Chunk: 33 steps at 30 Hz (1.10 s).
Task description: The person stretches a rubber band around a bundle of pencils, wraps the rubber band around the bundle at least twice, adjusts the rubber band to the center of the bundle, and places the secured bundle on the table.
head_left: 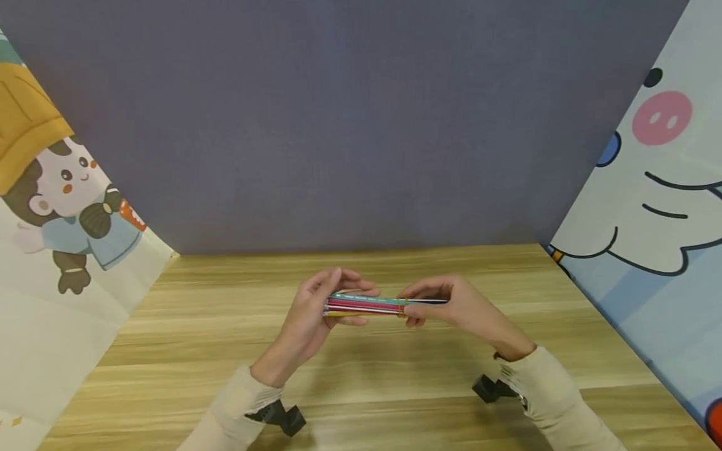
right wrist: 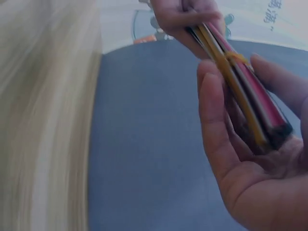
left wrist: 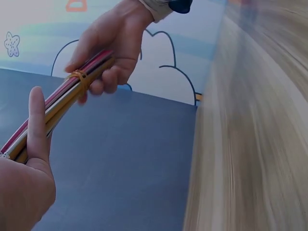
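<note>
A bundle of slim pencils [head_left: 363, 305] in pink, teal, yellow and white is held level above the table, between both hands. My left hand [head_left: 304, 316] grips its left end, where small silvery tips show in the left wrist view. A yellowish rubber band [left wrist: 78, 78] is wound round the bundle near its right end. At that band my right hand [head_left: 459, 307] holds the pencils between thumb and fingers. Seen from the right wrist, the pencils' dark ends [right wrist: 281, 132] point into the right palm, and the thumb touches near the rubber band [right wrist: 235, 58].
Under the hands lies a wood-grain table [head_left: 383, 401]. A grey panel [head_left: 361, 125] stands along its back edge. Cartoon-printed walls rise on the left [head_left: 34, 326] and right [head_left: 694, 213]. A small black wrist camera [head_left: 290, 421] hangs at the left sleeve.
</note>
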Motion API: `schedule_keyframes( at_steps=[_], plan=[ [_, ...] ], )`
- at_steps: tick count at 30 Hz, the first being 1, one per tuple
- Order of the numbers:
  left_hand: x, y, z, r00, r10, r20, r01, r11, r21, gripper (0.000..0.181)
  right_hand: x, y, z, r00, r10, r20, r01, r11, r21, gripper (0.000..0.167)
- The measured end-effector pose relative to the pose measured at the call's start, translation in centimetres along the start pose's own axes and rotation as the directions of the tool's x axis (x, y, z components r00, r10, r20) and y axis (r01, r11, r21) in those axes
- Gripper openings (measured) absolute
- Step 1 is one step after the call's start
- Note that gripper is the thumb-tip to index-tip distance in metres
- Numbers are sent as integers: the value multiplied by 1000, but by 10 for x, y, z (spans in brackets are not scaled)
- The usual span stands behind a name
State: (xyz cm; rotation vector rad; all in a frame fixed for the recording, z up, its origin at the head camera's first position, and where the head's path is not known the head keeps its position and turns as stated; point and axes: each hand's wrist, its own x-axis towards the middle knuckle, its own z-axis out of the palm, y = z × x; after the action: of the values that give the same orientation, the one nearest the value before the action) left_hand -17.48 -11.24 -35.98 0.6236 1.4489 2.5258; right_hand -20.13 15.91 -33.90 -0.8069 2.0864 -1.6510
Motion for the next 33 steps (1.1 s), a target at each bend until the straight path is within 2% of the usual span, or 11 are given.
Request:
schedule_keyframes(
  at_steps=[5, 8, 12, 18, 21, 26, 29, 33],
  plan=[
    [-2, 1, -1, 1000, 13, 25, -12, 999, -36, 19, 1, 2, -5, 1000, -16, -19, 15, 997, -74, 27],
    [-3, 0, -1, 1000, 10, 7, -10, 999, -36, 19, 3, 3, -1, 999, -27, -22, 24, 994, -104, 27],
    [-3, -4, 0, 1000, 18, -23, -18, 1000, -2, 20, 3, 5, 4, 999, -43, 17, 45, 987, -155, 26],
    [-4, -12, -1, 1000, 20, -18, -20, 999, 37, 19, 2, 5, 5, 995, -69, 68, 85, 958, -275, 23],
    [-5, -18, 1, 1000, -3, -7, 4, 999, 49, 19, 2, 6, 7, 995, -52, 89, 75, 956, -282, 23],
    [-6, -26, 7, 997, -64, 51, 61, 997, 45, 20, 5, 7, 12, 982, -49, 181, 93, 965, -246, 28],
    [-5, -24, 8, 998, -51, 39, 50, 998, 38, 20, 4, 5, 9, 983, -60, 173, 107, 956, -273, 33],
    [-3, -18, 5, 1000, -19, 6, 18, 1000, 25, 19, -1, 2, 2, 990, -79, 114, 117, 916, -384, 28]
  ],
)
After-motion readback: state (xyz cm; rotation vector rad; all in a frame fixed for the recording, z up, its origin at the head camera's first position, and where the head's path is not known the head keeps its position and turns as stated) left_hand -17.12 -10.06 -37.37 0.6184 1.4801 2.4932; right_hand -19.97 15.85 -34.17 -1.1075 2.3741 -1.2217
